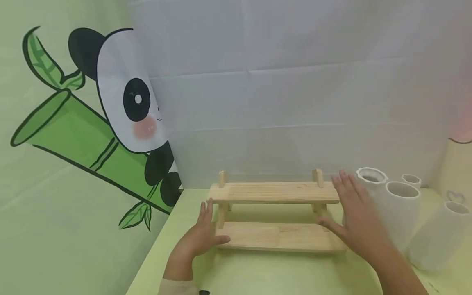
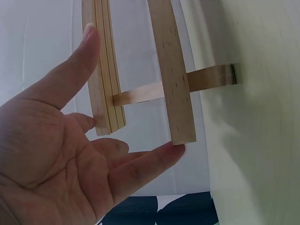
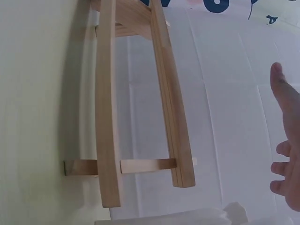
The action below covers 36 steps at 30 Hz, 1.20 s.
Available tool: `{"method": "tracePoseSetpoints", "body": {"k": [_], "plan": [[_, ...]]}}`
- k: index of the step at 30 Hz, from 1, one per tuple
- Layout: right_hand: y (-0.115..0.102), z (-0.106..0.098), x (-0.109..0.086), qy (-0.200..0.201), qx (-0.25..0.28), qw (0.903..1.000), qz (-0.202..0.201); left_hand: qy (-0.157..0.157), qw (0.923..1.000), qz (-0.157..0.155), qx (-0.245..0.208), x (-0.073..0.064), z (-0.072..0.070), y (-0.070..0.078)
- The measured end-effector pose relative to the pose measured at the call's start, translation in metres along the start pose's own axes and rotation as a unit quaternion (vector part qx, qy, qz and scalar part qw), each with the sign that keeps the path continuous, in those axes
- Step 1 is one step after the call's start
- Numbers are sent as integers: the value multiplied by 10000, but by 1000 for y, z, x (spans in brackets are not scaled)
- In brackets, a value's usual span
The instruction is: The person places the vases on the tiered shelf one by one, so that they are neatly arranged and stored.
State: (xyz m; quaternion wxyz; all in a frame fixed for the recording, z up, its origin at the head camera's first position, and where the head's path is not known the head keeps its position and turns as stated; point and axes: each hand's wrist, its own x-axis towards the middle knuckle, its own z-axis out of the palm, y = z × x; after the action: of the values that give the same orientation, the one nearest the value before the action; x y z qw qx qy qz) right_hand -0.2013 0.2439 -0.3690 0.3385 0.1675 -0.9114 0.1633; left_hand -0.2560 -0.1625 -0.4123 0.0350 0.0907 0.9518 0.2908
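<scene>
Room between shelves (image 1: 273,192); vases (image 1: 402,211) rightward

Pale beige left sleeve (image 1: 178,287), bare left hand (image 1: 199,240); bare right hand (image 1: 357,217), bare right forearm (image 1: 398,272)

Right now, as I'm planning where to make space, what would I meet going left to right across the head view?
Panda picture → left hand → wooden shelf → right hand → rightmost white vase. The other vases are left out, as they overlap.
</scene>
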Motion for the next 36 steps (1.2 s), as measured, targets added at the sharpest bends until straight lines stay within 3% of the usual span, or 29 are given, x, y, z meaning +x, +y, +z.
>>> {"method": "tracePoseSetpoints", "body": {"k": [3,6,10,16,19,25,28,32,36], "plan": [[7,-15,4,437,388,9969,518,5,9998,-9,-177,-1,0,-3],[17,-27,3,895,799,9844,1290,4,9993,43,-359,0,-1,-8],[36,-37,2,1320,1015,9571,2372,5,9990,134,-429,1,-2,-15],[64,-41,-2,1382,1320,9090,3704,-27,9998,202,-55,1,-2,-19],[73,-40,-5,1229,1422,8955,4035,-38,9998,210,38,1,-2,-20],[83,-32,-11,932,1457,8875,4270,-104,9997,238,42,0,-3,-20],[86,-28,-12,1087,1472,8791,4402,-130,9996,263,-37,0,-3,-20],[90,-23,-14,1406,1627,8580,4664,-174,9994,260,-133,0,-3,-21],[92,-21,-15,1638,1627,8527,4687,-196,9994,243,-150,0,-3,-22]]}}
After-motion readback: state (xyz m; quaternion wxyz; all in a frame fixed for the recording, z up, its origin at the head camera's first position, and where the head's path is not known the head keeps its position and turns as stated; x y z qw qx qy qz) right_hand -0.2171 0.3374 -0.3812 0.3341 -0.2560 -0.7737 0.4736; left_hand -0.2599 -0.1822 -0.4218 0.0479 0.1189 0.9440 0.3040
